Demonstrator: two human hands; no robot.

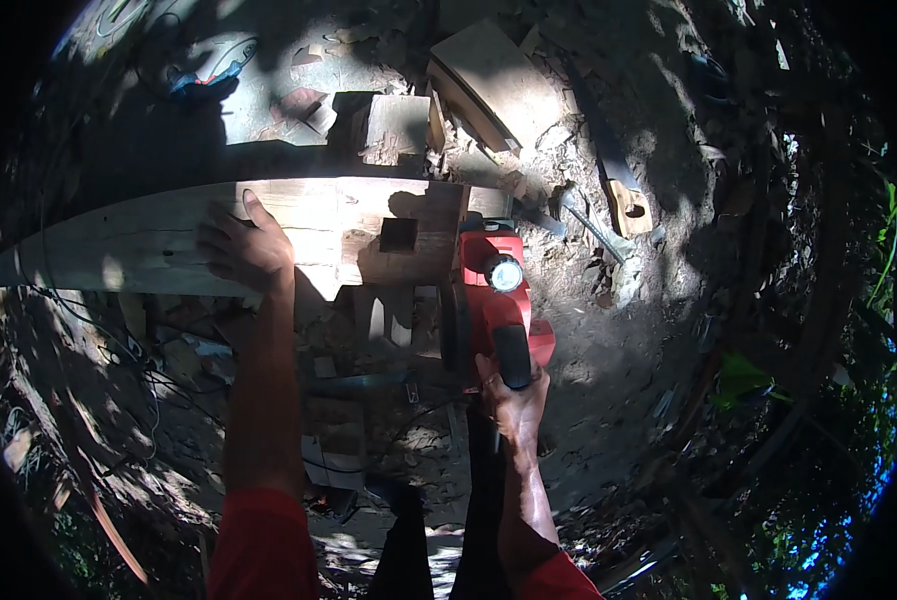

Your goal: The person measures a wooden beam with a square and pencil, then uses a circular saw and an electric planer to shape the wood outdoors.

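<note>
A long, thick wooden beam (314, 215) lies across in front of me, with a square hole cut through it near its right end. My left hand (249, 243) rests flat on top of the beam, fingers spread, holding nothing. At the beam's right end is a red electric hand planer (479, 315) with a round knob and a black handle. My right hand (516, 395) is wrapped round the planer's rear handle. The planer's sole is hidden from above, so I cannot tell how fully it touches the wood.
Beyond the beam lie a wood block (399, 125) and a thick board (494, 80). A handsaw with a wooden handle (630, 207) and a metal bar-like tool (597, 230) lie on the ground to the right. A dark cord (389, 448) runs near my feet among wood scraps.
</note>
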